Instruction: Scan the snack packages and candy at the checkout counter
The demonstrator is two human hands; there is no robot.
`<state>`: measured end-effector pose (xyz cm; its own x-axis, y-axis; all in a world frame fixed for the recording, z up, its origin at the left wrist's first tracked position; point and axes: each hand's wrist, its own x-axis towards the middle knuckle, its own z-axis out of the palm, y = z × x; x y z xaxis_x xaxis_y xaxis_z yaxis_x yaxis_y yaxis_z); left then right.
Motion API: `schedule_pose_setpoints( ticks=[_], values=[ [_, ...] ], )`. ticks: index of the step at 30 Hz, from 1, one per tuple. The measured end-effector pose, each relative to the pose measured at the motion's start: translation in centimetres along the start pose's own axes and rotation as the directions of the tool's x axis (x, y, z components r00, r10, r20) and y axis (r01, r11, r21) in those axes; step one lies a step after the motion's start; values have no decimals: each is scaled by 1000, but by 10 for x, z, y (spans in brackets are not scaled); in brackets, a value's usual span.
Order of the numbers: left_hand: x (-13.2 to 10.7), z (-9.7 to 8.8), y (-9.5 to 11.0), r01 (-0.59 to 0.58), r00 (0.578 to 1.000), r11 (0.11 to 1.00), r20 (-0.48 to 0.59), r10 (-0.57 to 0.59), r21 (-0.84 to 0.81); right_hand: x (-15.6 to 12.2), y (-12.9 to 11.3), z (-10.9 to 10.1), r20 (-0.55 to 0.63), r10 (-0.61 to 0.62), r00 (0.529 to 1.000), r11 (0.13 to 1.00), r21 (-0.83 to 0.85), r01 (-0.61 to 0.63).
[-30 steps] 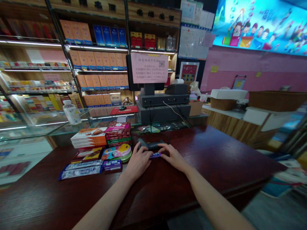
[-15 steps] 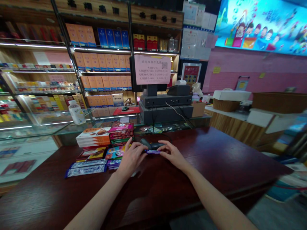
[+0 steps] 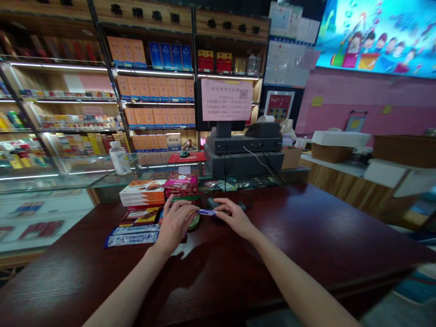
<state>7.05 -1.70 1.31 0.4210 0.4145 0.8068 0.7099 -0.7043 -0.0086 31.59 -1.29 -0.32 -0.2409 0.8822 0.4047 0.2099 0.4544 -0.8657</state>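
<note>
My left hand [image 3: 177,222] and my right hand [image 3: 236,218] pinch the two ends of a thin purple chocolate bar [image 3: 207,212], seen edge-on above the dark wooden counter. Just behind my right hand lies a dark handheld scanner [image 3: 213,203], partly hidden. Left of my left hand are neat stacks: orange-and-white boxes [image 3: 143,193], magenta packs [image 3: 181,185], dark red-and-yellow packs [image 3: 142,215] and long silver-blue wrapped bars [image 3: 133,236]. My left hand covers part of the nearer stack. Beside its fingers a round green object [image 3: 194,222] shows in part.
A grey cash register [image 3: 243,156] with a paper sign [image 3: 226,101] stands behind the counter [image 3: 293,236]. A white bottle [image 3: 120,158] is on the glass case at left. Cables hang behind the scanner. Baskets [image 3: 332,152] sit at right.
Both hands have moved left with the purple chocolate bar, closer to the stacks. The round green object now shows beside my left hand. The camera view has turned slightly left.
</note>
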Motion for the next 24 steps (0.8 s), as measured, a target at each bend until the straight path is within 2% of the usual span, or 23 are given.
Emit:
schedule_pose_setpoints(
  ticks=[5,10,13,16,19,24],
  values=[
    [-7,0,-11,150,987,989,-52,-150,-7,14,2,16,-7,-11,1000,1000,-11,11],
    [-9,4,-15,319,943,944,-74,-326,-85,22,4,30,-78,-121,990,983,-145,108],
    [-9,6,-16,377,919,916,-67,-389,-137,22,6,37,-132,-197,972,958,-236,162],
    [-9,8,-18,397,910,903,-59,-410,-162,20,6,39,-123,-262,957,928,-305,215],
    [-9,9,-19,395,913,907,-45,-405,-148,20,6,36,-106,-268,958,919,-325,222],
    [-10,5,-20,273,961,960,-32,-275,-70,22,12,31,-134,-216,967,941,-294,170]
  ],
)
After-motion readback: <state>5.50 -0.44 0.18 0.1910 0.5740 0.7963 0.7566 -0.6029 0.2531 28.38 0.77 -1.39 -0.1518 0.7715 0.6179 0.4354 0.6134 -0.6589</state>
